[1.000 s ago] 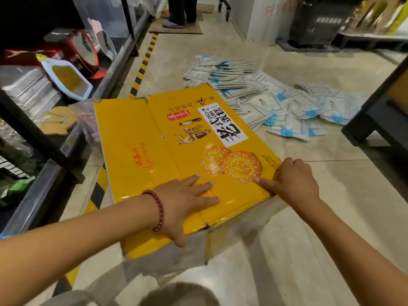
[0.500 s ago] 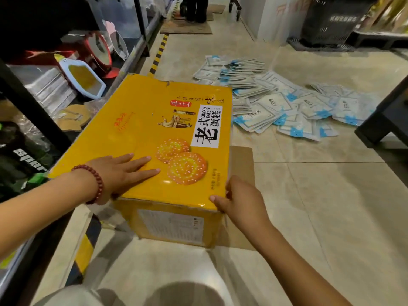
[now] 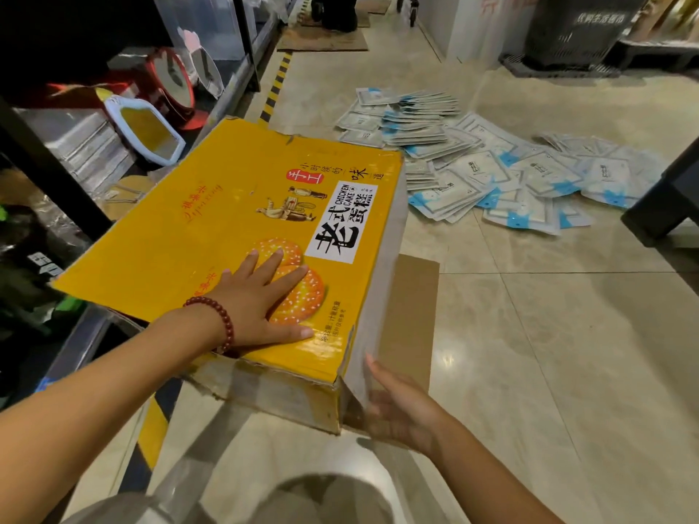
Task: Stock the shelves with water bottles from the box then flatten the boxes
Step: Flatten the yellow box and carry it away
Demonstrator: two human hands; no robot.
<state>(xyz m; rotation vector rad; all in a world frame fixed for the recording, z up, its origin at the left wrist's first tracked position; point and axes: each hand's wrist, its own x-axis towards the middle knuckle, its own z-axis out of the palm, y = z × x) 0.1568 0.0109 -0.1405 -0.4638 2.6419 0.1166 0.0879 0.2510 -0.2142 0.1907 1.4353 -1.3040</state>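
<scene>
A large yellow cardboard box, printed with cakes and black lettering, lies on the tiled floor beside the shelf. My left hand, a red bead bracelet on its wrist, presses flat with spread fingers on the box's top face near the printed cakes. My right hand lies with straight fingers against the box's right side at the near corner. A brown cardboard flap sticks out flat on the floor from under the right side. No water bottles are in view.
A dark shelf unit with mirrors and packaged goods runs along the left. Several white-and-blue flat packets are scattered on the floor beyond the box. A black stand sits at right. Someone's legs show far up the aisle.
The box has turned and now stands with side walls showing instead of lying skewed. My left hand slid toward the middle of the top. My right hand dropped from the top edge to the right side.
</scene>
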